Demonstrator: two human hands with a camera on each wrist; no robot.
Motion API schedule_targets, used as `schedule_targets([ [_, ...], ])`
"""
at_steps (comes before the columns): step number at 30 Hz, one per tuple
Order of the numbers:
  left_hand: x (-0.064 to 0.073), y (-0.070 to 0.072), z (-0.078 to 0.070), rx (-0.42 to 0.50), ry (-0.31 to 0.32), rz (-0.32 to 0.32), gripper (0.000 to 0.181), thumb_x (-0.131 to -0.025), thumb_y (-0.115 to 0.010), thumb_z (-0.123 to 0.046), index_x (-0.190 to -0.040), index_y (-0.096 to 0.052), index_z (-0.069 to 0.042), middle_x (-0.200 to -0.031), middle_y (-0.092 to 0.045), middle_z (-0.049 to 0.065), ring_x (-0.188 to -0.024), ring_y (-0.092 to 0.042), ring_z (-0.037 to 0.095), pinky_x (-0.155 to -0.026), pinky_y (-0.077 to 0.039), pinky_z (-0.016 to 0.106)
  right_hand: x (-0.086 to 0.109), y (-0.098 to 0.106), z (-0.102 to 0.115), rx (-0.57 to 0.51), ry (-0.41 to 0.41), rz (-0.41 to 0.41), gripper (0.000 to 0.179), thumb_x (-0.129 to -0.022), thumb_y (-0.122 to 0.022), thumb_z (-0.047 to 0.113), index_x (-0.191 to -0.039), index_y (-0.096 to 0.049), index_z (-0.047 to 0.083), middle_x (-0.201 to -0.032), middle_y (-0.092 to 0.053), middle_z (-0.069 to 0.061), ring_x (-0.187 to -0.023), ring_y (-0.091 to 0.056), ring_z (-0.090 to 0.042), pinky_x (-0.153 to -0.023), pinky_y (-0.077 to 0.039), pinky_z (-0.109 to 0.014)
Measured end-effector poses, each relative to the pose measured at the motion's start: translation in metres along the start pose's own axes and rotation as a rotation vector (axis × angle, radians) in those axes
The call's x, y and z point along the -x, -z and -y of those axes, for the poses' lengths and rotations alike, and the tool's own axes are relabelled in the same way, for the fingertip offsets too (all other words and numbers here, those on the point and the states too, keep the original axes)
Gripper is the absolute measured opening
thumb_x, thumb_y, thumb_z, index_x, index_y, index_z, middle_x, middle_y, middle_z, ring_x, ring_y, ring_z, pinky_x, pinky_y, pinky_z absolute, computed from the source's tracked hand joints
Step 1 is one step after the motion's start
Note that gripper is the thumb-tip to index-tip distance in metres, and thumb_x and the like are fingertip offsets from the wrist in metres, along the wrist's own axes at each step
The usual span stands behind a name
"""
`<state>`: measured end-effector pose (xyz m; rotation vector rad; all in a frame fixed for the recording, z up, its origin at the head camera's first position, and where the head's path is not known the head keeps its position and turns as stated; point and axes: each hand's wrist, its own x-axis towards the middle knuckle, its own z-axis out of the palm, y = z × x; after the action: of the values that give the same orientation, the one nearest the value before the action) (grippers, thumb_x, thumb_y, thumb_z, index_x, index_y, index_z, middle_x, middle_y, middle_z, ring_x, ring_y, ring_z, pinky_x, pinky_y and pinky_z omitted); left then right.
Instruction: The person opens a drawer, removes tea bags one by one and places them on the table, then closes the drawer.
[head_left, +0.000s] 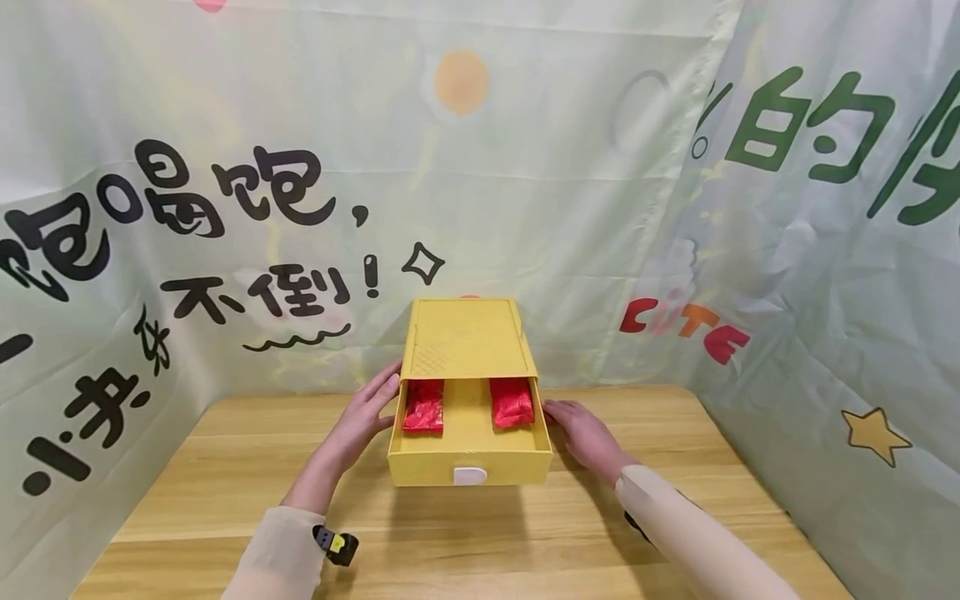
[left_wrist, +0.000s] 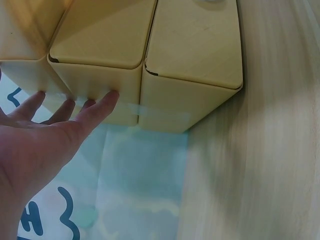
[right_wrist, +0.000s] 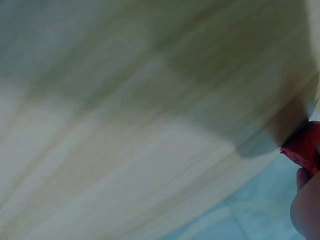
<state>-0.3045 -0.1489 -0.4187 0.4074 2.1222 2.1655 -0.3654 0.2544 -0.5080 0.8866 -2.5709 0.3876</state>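
Observation:
A yellow drawer box (head_left: 465, 337) stands on the wooden table (head_left: 225, 483). Its drawer (head_left: 495, 462) is pulled out toward me and has a white handle (head_left: 470, 476). Two red packets (head_left: 424, 406) (head_left: 512, 402) lie side by side inside it. My left hand (head_left: 367, 408) is open, and its straight fingertips touch the box's left side. The left wrist view shows the same touch of left hand (left_wrist: 45, 135) on the yellow box (left_wrist: 190, 95). My right hand (head_left: 581, 433) lies open beside the drawer's right wall, holding nothing. The right wrist view is blurred; a red packet (right_wrist: 306, 145) shows at its edge.
Printed fabric backdrops (head_left: 187, 250) close off the table at the back, left and right. A small black and yellow device (head_left: 335, 545) sits at my left wrist. Bare wood lies in front of the drawer.

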Motion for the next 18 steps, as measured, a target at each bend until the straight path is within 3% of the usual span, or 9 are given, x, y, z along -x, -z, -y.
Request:
schedule_targets([
  [4, -0.001, 0.000, 0.000, 0.011, -0.005, 0.004, 0.062, -0.113, -0.043, -0.037, -0.166, -0.026, -0.010, -0.170, -0.024, 0.014, -0.155, -0.025, 0.038, -0.115, -0.038, 0.065, -0.006, -0.003, -0.003, -0.002, 0.006, 0.013, 0.044, -0.091, -0.069, -0.012, -0.135, -0.065, -0.006, -0.134, -0.067, -0.022, -0.123, -0.063, -0.041, -0.106, -0.051, -0.055],
  [12, 0.000, 0.000, 0.002, 0.017, 0.002, 0.005, 0.062, -0.113, -0.044, -0.037, -0.166, -0.027, -0.012, -0.170, -0.025, 0.012, -0.154, -0.026, 0.037, -0.115, -0.039, 0.064, -0.012, -0.004, -0.006, -0.015, -0.045, 0.127, 0.048, -0.091, -0.069, -0.011, -0.138, -0.060, -0.007, -0.141, -0.060, -0.027, -0.134, -0.055, -0.046, -0.111, -0.046, -0.056],
  [18, -0.001, 0.001, 0.001, 0.012, -0.005, 0.005, 0.061, -0.113, -0.044, -0.038, -0.166, -0.027, -0.012, -0.170, -0.026, 0.012, -0.154, -0.026, 0.037, -0.116, -0.038, 0.064, -0.017, -0.005, -0.007, -0.058, -0.082, 0.155, 0.049, -0.095, -0.068, -0.001, -0.143, -0.057, -0.006, -0.144, -0.056, -0.029, -0.134, -0.054, -0.048, -0.109, -0.047, -0.059],
])
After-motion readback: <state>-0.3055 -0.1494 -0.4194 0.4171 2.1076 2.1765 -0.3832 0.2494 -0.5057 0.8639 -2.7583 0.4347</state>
